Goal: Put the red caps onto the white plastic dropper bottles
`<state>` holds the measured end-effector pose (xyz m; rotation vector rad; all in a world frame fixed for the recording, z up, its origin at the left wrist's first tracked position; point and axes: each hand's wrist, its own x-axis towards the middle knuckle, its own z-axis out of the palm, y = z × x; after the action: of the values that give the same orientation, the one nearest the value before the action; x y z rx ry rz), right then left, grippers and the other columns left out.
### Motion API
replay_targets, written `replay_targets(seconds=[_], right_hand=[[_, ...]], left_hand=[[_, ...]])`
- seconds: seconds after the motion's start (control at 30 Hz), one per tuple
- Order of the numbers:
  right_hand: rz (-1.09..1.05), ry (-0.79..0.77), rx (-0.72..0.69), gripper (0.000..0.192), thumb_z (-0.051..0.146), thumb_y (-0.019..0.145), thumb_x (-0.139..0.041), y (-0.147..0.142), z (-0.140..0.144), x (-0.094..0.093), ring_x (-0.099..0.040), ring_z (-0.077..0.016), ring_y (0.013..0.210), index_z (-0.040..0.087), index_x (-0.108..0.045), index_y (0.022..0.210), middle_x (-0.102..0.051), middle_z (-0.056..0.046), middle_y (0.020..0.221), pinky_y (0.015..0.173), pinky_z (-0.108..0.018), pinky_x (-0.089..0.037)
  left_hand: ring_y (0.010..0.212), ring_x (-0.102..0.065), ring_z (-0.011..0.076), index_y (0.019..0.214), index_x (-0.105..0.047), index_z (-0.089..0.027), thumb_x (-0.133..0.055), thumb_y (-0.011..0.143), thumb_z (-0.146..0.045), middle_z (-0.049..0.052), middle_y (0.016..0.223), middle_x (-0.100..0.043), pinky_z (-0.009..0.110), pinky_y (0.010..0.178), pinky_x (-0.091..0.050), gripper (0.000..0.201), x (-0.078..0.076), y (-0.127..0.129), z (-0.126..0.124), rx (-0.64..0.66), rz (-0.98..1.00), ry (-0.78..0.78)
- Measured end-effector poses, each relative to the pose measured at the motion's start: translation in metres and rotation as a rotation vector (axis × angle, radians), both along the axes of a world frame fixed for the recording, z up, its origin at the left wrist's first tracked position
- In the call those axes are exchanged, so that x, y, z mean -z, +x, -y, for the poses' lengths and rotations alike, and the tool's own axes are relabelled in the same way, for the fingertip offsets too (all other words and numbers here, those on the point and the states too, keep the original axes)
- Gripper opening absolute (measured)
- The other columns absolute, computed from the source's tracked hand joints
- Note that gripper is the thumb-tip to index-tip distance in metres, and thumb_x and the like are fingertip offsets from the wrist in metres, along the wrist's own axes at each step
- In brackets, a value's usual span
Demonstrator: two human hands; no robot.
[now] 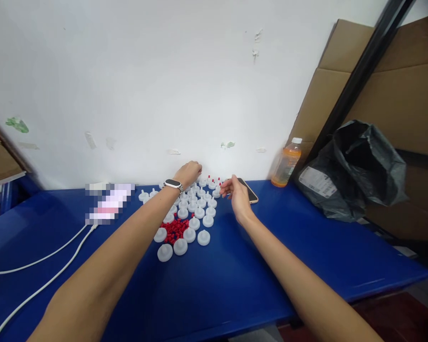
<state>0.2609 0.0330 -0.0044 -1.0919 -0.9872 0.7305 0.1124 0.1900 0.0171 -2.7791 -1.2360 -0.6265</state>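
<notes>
Many white nozzle caps (203, 237), round with a short spout on top, stand on the blue table. A pile of small red tips (176, 230) lies among them, and several nozzle caps at the back carry a red tip (219, 184). My left hand (189, 173), with a watch on its wrist, is over the back of the group near the wall. Its fingers are curled and anything in them is hidden. My right hand (238, 194) is at the group's right edge, close to the red-tipped caps, its fingers loosely bent and apart, with nothing visible in them.
A phone (251, 194) lies behind my right hand. Farther right stand an orange drink bottle (287, 164) and a grey plastic bag (342, 175) by cardboard (321, 95). On the left, a blurred-out device (110, 204) has a white cable (71, 256) running forward.
</notes>
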Motion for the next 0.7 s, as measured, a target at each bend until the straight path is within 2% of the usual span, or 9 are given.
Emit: replay_targets(seconds=[0.2,0.43,0.53,0.63,0.7], right_hand=[[0.046,-0.030,0.023,0.058,0.070,0.085,-0.046,0.006,-0.024,0.014,-0.055,-0.0136,0.050,0.019,-0.060,0.062,-0.064,-0.004,0.057,0.053,-0.027,-0.040],[0.096,-0.001,-0.007,0.057,0.068,0.088,-0.044,0.011,-0.032,0.027,-0.055,-0.0147,0.053,0.019,-0.062,0.065,-0.062,-0.004,0.056,0.056,-0.028,-0.041],[0.106,-0.013,-0.016,0.057,0.068,0.089,-0.043,0.012,-0.031,0.029,-0.054,-0.0153,0.053,0.019,-0.062,0.065,-0.061,-0.003,0.055,0.056,-0.029,-0.041],[0.131,0.003,-0.002,0.058,0.068,0.089,-0.042,0.013,-0.032,0.031,-0.054,-0.0160,0.053,0.020,-0.061,0.065,-0.060,-0.003,0.054,0.057,-0.029,-0.041],[0.140,0.020,0.017,0.058,0.069,0.088,-0.041,0.014,-0.033,0.032,-0.055,-0.0164,0.054,0.020,-0.060,0.064,-0.059,-0.003,0.054,0.057,-0.029,-0.041]], left_hand=[[0.082,-0.068,0.0196,0.088,-0.076,-0.016,-0.059,0.086,-0.023,0.009,0.087,-0.075,0.027,0.077,-0.050,0.018,0.011,-0.007,-0.005,0.027,-0.059,-0.105],[0.074,-0.066,0.0174,0.084,-0.077,-0.016,-0.061,0.082,-0.020,0.007,0.080,-0.075,0.024,0.071,-0.048,0.017,0.009,-0.016,-0.010,0.055,-0.125,-0.136],[0.082,-0.065,0.0211,0.088,-0.076,-0.016,-0.061,0.083,-0.026,0.009,0.087,-0.072,0.028,0.077,-0.048,0.019,0.007,-0.015,0.000,0.047,-0.111,-0.083],[0.098,-0.062,0.0267,0.106,-0.072,-0.016,-0.053,0.090,-0.034,0.014,0.103,-0.066,0.036,0.088,-0.046,0.031,0.002,-0.005,0.014,0.033,-0.059,0.007],[0.101,-0.061,0.0265,0.116,-0.067,-0.016,-0.046,0.094,-0.037,0.013,0.107,-0.065,0.038,0.091,-0.045,0.037,0.000,0.008,0.023,0.043,-0.030,0.034]])
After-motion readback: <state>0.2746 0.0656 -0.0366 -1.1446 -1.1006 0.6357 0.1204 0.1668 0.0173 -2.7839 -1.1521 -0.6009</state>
